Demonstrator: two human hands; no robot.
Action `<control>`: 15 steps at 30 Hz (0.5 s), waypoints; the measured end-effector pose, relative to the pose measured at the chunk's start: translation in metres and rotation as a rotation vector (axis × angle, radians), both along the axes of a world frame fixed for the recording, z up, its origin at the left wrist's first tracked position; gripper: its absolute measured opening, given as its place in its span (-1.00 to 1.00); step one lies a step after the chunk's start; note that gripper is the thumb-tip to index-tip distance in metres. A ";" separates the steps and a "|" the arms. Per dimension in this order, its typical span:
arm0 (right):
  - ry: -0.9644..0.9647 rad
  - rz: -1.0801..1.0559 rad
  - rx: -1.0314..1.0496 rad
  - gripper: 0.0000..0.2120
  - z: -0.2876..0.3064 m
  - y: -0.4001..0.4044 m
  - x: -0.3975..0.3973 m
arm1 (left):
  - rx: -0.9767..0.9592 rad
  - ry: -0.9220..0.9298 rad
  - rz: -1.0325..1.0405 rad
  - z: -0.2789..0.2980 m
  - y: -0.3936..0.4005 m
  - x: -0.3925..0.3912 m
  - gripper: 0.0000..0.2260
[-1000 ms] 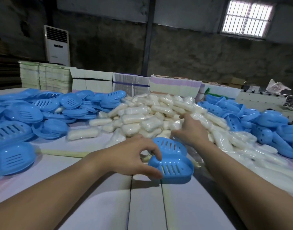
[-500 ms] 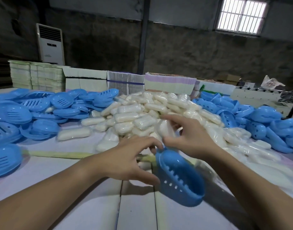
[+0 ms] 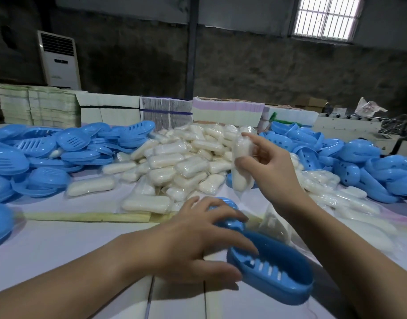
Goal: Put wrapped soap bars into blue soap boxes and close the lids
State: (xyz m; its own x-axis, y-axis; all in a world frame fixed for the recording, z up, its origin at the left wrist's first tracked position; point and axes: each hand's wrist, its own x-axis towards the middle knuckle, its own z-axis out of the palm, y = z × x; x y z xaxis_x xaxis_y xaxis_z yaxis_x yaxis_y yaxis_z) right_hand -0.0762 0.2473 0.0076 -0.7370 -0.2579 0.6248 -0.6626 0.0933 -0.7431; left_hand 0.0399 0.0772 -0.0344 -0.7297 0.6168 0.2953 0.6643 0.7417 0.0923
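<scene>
The right hand (image 3: 270,168) pinches a wrapped soap bar (image 3: 240,165) upright in the air, above and beyond the open blue soap box (image 3: 274,270), whose near end the left hand (image 3: 193,240) grips with spread fingers on the white table (image 3: 82,256).

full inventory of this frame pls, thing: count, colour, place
open soap box: one, blue, near table edge, held open
wrapped soap bar: one, white, lifted above the pile
soap bar pile: many, white in clear wrap, table centre
soap boxes: many, blue, heaped at left
soap boxes, right heap: many, blue
flat carton stacks: several, pale, behind the table
air conditioner: one, white, back left
window: one, barred, top right
table: white
left hand: holds the open box
right hand: fingers pinch the bar
</scene>
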 end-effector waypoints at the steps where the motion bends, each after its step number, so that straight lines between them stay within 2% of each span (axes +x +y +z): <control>1: -0.012 0.016 0.006 -0.52 -0.001 -0.001 0.001 | -0.010 0.018 -0.021 -0.003 0.004 -0.002 -0.69; 5: 0.000 0.103 0.059 -0.49 -0.001 -0.004 0.007 | 0.106 0.113 -0.022 -0.011 -0.007 -0.011 -0.83; 10: -0.032 0.213 0.055 -0.49 0.001 -0.006 0.010 | 0.206 0.017 0.075 -0.010 -0.023 -0.015 -0.84; 15: -0.036 0.309 0.247 -0.48 -0.004 -0.003 0.013 | 0.219 -0.029 0.144 -0.001 -0.030 -0.012 -0.89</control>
